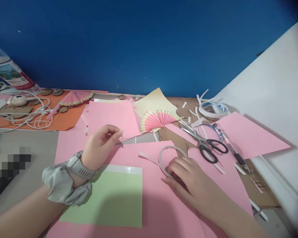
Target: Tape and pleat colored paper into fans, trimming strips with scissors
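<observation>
My right hand (186,173) grips a roll of white tape (161,158), holding it on edge above the pink sheets (159,198). A loose end of the tape sticks out to the left. My left hand (103,142), with a grey watch and a grey scrunchie at the wrist, is closed in a pinch near the edge of a pink square of paper (111,114). Something pale shows at its fingertips, too small to make out. Below my left hand lies a light green sheet (116,198) with a white strip along its top edge.
Black-handled scissors (206,147), a pen (229,143) and another tape roll (213,109) lie at right. A pink folded paper fan (159,120) rests at the back centre, another fan (75,98) at left. White cables (39,115) and a bottle (12,71) stand by the blue wall (149,46).
</observation>
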`<state>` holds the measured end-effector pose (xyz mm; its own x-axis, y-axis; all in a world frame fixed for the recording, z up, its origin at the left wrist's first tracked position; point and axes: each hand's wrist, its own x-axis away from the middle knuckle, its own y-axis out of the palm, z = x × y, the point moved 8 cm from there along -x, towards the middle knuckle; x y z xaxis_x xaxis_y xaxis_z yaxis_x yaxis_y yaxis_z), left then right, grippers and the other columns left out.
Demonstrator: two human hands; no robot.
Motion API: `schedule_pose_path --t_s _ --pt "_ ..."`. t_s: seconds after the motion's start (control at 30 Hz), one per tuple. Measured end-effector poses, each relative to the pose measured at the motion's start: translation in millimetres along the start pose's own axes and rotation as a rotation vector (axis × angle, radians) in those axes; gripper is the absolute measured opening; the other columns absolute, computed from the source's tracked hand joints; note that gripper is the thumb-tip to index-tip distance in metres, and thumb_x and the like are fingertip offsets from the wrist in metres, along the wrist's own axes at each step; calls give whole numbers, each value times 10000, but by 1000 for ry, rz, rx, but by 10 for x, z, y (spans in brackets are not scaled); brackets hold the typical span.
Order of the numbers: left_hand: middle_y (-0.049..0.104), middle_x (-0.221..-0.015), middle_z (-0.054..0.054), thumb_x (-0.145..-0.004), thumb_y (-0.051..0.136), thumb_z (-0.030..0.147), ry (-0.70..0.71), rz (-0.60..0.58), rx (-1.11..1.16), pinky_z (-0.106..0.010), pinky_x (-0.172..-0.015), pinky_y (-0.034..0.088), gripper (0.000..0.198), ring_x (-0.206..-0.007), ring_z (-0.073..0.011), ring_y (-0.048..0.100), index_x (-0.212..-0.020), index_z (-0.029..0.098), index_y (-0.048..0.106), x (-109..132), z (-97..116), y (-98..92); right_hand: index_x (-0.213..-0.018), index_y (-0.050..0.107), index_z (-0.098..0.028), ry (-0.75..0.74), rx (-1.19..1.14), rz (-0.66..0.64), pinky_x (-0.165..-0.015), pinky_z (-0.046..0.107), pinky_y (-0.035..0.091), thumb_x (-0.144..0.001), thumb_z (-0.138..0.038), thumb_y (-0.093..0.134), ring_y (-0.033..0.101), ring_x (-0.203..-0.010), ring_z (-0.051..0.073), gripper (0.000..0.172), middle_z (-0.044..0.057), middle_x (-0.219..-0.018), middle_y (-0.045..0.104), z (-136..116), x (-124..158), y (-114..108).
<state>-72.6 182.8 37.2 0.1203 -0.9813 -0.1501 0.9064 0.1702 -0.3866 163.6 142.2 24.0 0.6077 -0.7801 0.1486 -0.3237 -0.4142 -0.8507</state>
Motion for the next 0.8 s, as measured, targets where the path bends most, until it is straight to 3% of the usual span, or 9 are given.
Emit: schedule_pose_path --t_s 0.07,0.17,0.27,0.33,0.43,0.57,0.67,0.73,0.8 --pt "599 -776 9 -840 582 360 7 79 20 -243 -615 460 162 -692 -129 577 -806 204 558 -12 -7 -63 -802 419 -220 -5 -3 3 -746 366 364 -959 -278 419 444 -836 194 167 1 -875 506 3 9 2" --pt "502 -551 48 -906 465 385 10 141 24 -253 -591 472 288 -543 -118 543 -676 213 489 -44 -11 -120 -804 424 -220 -6 8 5 -745 368 366 -957 -288 426 452 -837 197 168 2 -871 512 22 22 10" --pt "423 -494 92 -892 503 332 36 169 -9 -235 -563 459 152 -472 -100 500 -788 221 499 -92 78 -216 -809 435 -220 -4 11 4 -734 364 365 -957 -294 424 459 -832 198 166 2 -861 516 32 25 15" --pt "464 -548 88 -854 568 301 66 173 -62 -213 -557 435 97 -495 -82 491 -858 213 528 -120 217 -323 -812 439 -221 5 4 11 -725 361 363 -961 -294 411 463 -826 197 168 2 -853 516 36 28 5" --pt "443 -502 72 -896 519 332 91 210 -194 -205 -499 352 293 -453 -61 396 -643 185 525 -147 498 -549 -804 432 -224 45 -6 31 -698 351 355 -966 -288 388 465 -812 198 180 4 -840 514 55 44 -31" --pt "624 -779 7 -836 623 295 234 383 -396 -241 -664 418 123 -731 -125 577 -854 179 585 -127 916 -864 -813 429 -231 80 -25 45 -671 341 347 -965 -282 381 471 -793 198 167 5 -832 514 65 73 -65" --pt "583 -647 12 -910 483 378 150 445 -638 -244 -555 353 311 -582 -117 508 -699 177 592 -159 906 -1001 -829 433 -233 84 -45 30 -684 341 354 -968 -279 369 476 -802 196 160 6 -844 522 54 73 -56" --pt "624 -760 18 -880 534 358 180 376 -722 -230 -565 346 192 -639 -122 533 -833 192 617 -201 857 -986 -843 440 -236 80 -39 23 -692 342 356 -968 -275 368 477 -811 198 149 8 -850 524 44 64 -49" --pt "630 -776 33 -862 557 356 201 348 -816 -222 -567 332 163 -645 -121 534 -838 205 613 -224 801 -982 -846 441 -238 78 -27 28 -690 342 357 -966 -273 372 477 -812 201 143 9 -852 524 43 55 -50"
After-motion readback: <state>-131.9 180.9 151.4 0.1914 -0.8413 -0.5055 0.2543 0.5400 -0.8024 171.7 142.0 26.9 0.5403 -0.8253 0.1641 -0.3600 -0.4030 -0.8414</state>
